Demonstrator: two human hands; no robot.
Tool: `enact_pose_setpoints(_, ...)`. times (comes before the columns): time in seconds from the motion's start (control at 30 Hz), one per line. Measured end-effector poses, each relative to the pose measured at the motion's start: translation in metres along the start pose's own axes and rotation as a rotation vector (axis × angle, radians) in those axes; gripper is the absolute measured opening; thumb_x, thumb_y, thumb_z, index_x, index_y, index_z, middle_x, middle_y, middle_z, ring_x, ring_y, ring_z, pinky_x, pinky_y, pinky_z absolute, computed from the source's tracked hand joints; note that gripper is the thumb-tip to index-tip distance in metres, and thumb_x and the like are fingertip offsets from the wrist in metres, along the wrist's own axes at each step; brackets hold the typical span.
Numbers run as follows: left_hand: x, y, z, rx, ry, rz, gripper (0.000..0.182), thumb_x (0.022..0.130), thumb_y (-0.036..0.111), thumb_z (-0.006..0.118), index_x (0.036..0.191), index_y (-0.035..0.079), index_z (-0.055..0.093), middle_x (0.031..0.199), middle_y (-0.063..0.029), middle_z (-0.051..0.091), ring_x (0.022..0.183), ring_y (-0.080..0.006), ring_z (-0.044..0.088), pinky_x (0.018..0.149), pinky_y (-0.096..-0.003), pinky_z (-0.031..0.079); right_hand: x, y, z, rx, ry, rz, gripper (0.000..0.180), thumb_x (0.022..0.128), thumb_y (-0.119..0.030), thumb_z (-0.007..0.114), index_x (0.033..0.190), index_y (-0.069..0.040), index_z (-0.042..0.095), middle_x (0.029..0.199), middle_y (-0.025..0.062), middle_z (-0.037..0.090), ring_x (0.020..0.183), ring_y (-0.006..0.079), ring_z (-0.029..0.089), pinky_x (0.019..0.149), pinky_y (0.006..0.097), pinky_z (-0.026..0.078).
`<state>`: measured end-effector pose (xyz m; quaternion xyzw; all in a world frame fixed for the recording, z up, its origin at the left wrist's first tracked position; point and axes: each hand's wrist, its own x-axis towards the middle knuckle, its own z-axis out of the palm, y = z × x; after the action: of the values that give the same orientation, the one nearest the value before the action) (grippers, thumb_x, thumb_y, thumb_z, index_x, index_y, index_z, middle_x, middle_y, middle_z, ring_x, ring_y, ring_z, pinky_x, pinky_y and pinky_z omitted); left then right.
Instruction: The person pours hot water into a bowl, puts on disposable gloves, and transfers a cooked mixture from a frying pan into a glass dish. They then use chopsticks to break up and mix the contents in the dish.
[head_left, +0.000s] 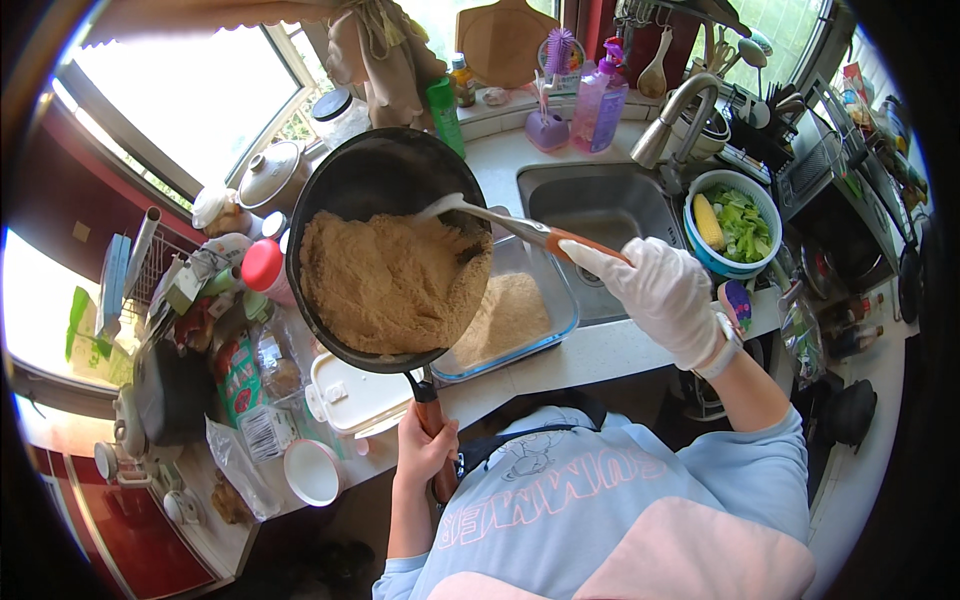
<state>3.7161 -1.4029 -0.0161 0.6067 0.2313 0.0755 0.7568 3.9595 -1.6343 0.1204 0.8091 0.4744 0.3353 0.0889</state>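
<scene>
My left hand (429, 442), bare, grips the wooden handle (433, 420) of a dark wok (390, 161). The wok is tilted over a rectangular glass container (566, 311), and a brown powdery food (382, 285) fills its lower part. More of the same-looking powder (510, 315) lies in the glass container. In a white glove, my right hand (652, 296) holds a spatula (525, 227) by its wooden handle. The spatula's tip reaches into the wok at the powder's upper edge; how deep it goes I cannot tell.
Right of the container is a steel sink (600, 187) with a faucet (679, 112). A colander (694, 240) holds corn and lettuce. Left of the wok handle lies a white lid (367, 390); a white bowl (313, 472) sits near the counter edge. A red-lidded jar (262, 266) stands beside the wok.
</scene>
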Motion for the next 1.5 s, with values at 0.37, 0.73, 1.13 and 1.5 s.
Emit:
enact_pose_setpoints(0.37,0.001,0.003,0.002,0.011,-0.015,-0.016,0.026,0.081,-0.004,0.06,0.101,0.001,0.043,0.067,-0.0041,0.053,0.047,-0.0111,0.053,0.042,-0.0256,0.045,-0.002,-0.005,-0.004,0.109,-0.099,-0.097,0.071,0.081,-0.005,0.062,0.144,-0.03,0.045,0.069,-0.0001,0.037,0.06,0.0136,0.045,0.047,0.0264,0.044)
enact_pose_setpoints(0.73,0.005,-0.002,0.0,-0.031,-0.003,-0.012,0.028,0.082,-0.005,0.06,0.104,0.0,0.043,0.066,-0.0051,0.054,0.046,-0.0117,0.053,0.041,-0.025,0.045,-0.016,0.0,-0.021,0.105,-0.155,-0.161,0.065,0.081,-0.007,0.062,0.142,-0.027,0.049,0.066,0.0001,0.034,0.056,0.014,0.045,0.044,0.0272,0.042)
enact_pose_setpoints(1.13,0.004,-0.004,-0.006,-0.004,0.014,0.006,0.025,0.082,-0.004,0.06,0.101,0.0,0.044,0.065,-0.0048,0.055,0.046,-0.0113,0.053,0.041,-0.0247,0.044,-0.027,0.014,-0.041,-0.033,-0.112,-0.226,0.068,0.078,-0.011,0.071,0.137,-0.039,0.053,0.068,-0.0014,0.031,0.052,0.0132,0.037,0.043,0.0271,0.033)
enact_pose_setpoints(1.5,-0.002,-0.007,-0.009,0.024,0.057,0.007,0.026,0.082,-0.002,0.062,0.102,0.0,0.045,0.067,-0.005,0.056,0.047,-0.011,0.055,0.042,-0.0243,0.045,0.002,0.0,-0.01,0.113,0.008,-0.145,0.063,0.077,-0.016,0.072,0.131,-0.043,0.056,0.064,-0.0026,0.032,0.053,0.0124,0.042,0.044,0.0277,0.039)
